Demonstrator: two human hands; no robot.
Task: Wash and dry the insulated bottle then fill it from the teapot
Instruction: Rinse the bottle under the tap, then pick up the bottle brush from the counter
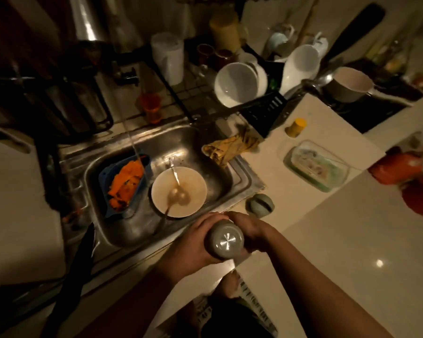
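Head view: grey-green insulated bottle with a brushed steel base (226,242) is tipped, base toward me and mouth pointing away over the front rim of the stainless steel sink (230,167). Left hand (193,242) wraps the body from the left, fingers curled round it. Right hand (249,231) grips the far end, also curled.

Judgement: the two-handed hold suits shaking or draining rinse water into the sink, so this is the wash stage, with drying not begun.

Round grey-green cap (259,205) lies on the counter just beside the sink rim, off so the inside can be reached. Thin stream of tap water (132,142) falls onto the blue strainer of orange peelings (108,172), well apart from the bottle. Crumpled yellow cloth (230,147) lies at the sink's back right corner, handy for drying.

No brand or writing is readable on the bottle or cap. Teapot not identified.
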